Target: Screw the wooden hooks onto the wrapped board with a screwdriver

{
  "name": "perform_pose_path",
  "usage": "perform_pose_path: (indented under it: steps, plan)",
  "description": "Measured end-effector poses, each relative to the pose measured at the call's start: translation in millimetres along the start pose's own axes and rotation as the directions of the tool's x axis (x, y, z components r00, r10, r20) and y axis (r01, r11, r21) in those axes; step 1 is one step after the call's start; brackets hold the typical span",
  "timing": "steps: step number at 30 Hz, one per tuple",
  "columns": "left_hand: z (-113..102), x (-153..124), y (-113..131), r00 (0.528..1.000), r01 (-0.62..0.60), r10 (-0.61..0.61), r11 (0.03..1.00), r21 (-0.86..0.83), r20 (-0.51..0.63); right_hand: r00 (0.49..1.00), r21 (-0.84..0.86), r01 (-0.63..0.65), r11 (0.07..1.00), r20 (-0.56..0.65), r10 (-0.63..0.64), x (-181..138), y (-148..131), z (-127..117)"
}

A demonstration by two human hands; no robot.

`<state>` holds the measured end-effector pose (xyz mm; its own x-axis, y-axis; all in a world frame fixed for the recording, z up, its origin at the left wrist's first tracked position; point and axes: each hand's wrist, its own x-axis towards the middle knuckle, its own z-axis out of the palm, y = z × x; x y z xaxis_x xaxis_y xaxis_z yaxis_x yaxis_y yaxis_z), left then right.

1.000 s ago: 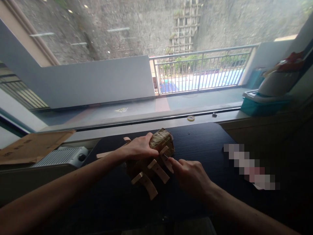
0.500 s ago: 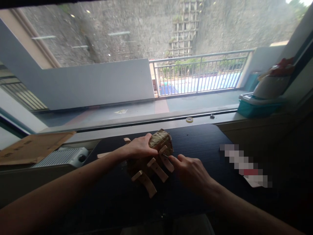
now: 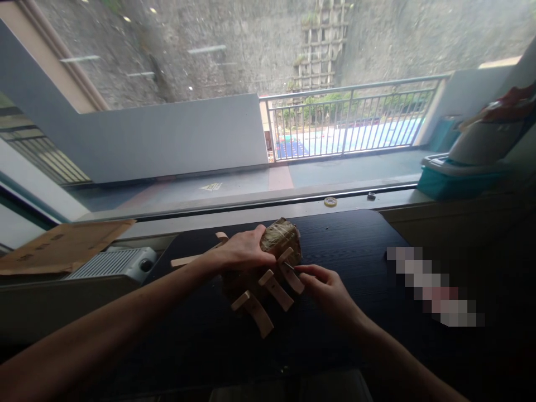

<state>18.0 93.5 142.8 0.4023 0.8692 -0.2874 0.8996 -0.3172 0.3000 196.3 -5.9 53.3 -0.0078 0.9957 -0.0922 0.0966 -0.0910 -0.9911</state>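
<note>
A wrapped bundle (image 3: 280, 237) with pale wooden pegs (image 3: 274, 288) projecting from its near side is found on the dark worktop (image 3: 355, 240), near the middle and just short of the window sill. The left hand (image 3: 243, 254) is laid over the bundle's top, with the fingers curled round it and pressing down. The right hand (image 3: 329, 289) is closed in a pinch on a small thin item (image 3: 288, 267), whose tip is set against the wrapping beside the farthest peg. What the item is cannot be told. It is judged that the wrapping is being worked at. The bundle is best pinned flat, the tip directed away from the left fingers, and only light pressure applied.
</note>
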Motion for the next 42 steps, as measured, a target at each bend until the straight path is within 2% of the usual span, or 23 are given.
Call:
perform_pose_path:
  steps: [2, 3, 5, 7, 8, 9, 11, 13, 14, 16, 18, 20, 21, 23, 25, 26, 28, 30, 33, 35, 38, 40, 42]
  plan:
    - [-0.5, -0.8, 0.7, 1.000, 0.010, -0.010, 1.000, -0.006, 0.007, 0.993, 0.152, -0.114, 0.982, 0.034, 0.110, 2.2, 0.8, -0.4]
    - [-0.5, -1.1, 0.8, 1.000, 0.018, -0.018, 1.000, -0.008, 0.009, 0.993, 0.153, -0.119, 0.981, 0.045, 0.114, 2.5, -0.6, -1.8]
    - [-0.1, -1.3, 0.4, 0.999, 0.031, -0.031, 0.999, -0.012, 0.009, 0.997, 0.011, -0.046, 0.999, 0.057, 0.045, 1.1, -6.3, -6.7]
    - [0.7, -1.0, -0.3, 0.999, 0.036, -0.036, 0.999, -0.006, -0.004, 0.994, -0.268, 0.102, 0.958, 0.056, -0.090, -3.3, -14.5, -12.8]
    - [1.1, -0.7, -0.6, 0.999, 0.036, -0.036, 0.999, -0.001, -0.013, 0.983, -0.432, 0.183, 0.883, 0.069, -0.170, -6.1, -18.8, -15.7]
    - [1.5, -0.4, -0.8, 0.999, 0.036, -0.036, 0.999, 0.005, -0.021, 0.964, -0.586, 0.259, 0.767, 0.103, -0.247, -9.0, -22.8, -18.2]
    - [2.2, 0.3, -1.3, 0.999, 0.032, -0.032, 0.999, 0.010, -0.030, 0.901, -0.801, 0.393, 0.452, 0.238, -0.362, -13.5, -29.2, -22.3]
    - [2.8, 1.2, -2.2, 0.999, 0.025, -0.025, 1.000, 0.008, -0.028, 0.831, -0.863, 0.483, 0.145, 0.400, -0.388, -14.5, -32.9, -24.8]
    - [3.0, 1.7, -2.8, 0.999, 0.022, -0.022, 1.000, 0.007, -0.027, 0.802, -0.859, 0.511, 0.037, 0.461, -0.381, -13.7, -33.6, -25.4]
    - [3.4, 2.6, -4.6, 1.000, 0.017, -0.017, 1.000, 0.001, -0.024, 0.771, -0.838, 0.541, -0.073, 0.529, -0.355, -10.6, -33.0, -25.2]
    - [3.6, 3.3, -6.3, 1.000, 0.017, -0.017, 1.000, -0.009, -0.014, 0.774, -0.834, 0.546, -0.077, 0.537, -0.336, -7.6, -29.8, -22.7]
    - [3.7, 3.5, -7.2, 1.000, 0.015, -0.015, 1.000, -0.012, -0.010, 0.806, -0.852, 0.523, 0.021, 0.486, -0.338, -6.0, -24.6, -18.5]
    - [3.6, 3.4, -7.3, 1.000, 0.011, -0.012, 1.000, -0.007, -0.012, 0.832, -0.860, 0.496, 0.125, 0.429, -0.352, -5.5, -21.6, -16.1]
    - [3.4, 3.0, -6.5, 1.000, 0.006, -0.006, 1.000, 0.011, -0.025, 0.897, -0.791, 0.407, 0.457, 0.253, -0.363, -4.5, -15.6, -11.8]
    - [3.1, 2.3, -5.0, 1.000, 0.009, -0.008, 1.000, 0.023, -0.029, 0.957, -0.507, 0.285, 0.813, 0.106, -0.270, -2.4, -10.6, -9.2]
    - [2.9, 1.9, -4.2, 1.000, 0.014, -0.014, 1.000, 0.023, -0.026, 0.978, -0.323, 0.209, 0.923, 0.077, -0.194, -1.0, -8.7, -8.6]
    - [2.3, 1.1, -2.3, 1.000, 0.026, -0.026, 1.000, 0.017, -0.017, 0.993, -0.053, 0.057, 0.997, 0.103, -0.051, 1.9, -6.4, -8.8]
    - [1.4, 0.2, -0.6, 0.999, 0.034, -0.033, 0.999, 0.013, -0.015, 0.991, -0.019, -0.005, 1.000, 0.133, 0.007, 3.9, -6.1, -10.4]
    - [-0.1, -1.1, 1.0, 0.999, 0.041, -0.041, 0.999, 0.015, -0.023, 0.991, -0.329, 0.113, 0.937, 0.102, -0.084, 2.5, -9.0, -14.4]
    - [-0.5, -1.7, 1.0, 0.999, 0.042, -0.042, 0.999, 0.013, -0.026, 0.974, -0.570, 0.221, 0.791, 0.090, -0.207, -1.8, -12.7, -17.4]
    - [0.0, -1.6, -0.4, 0.999, 0.042, -0.041, 0.999, 0.007, -0.029, 0.914, -0.768, 0.360, 0.530, 0.178, -0.364, -10.7, -19.9, -22.2]
    - [1.0, -0.7, -1.7, 0.999, 0.038, -0.038, 0.999, 0.004, -0.028, 0.835, -0.820, 0.477, 0.316, 0.311, -0.454, -14.7, -25.6, -26.0]
    - [2.1, 0.7, -3.3, 0.999, 0.034, -0.034, 0.999, 0.004, -0.024, 0.729, -0.809, 0.580, 0.094, 0.463, -0.505, -14.8, -30.6, -30.9]
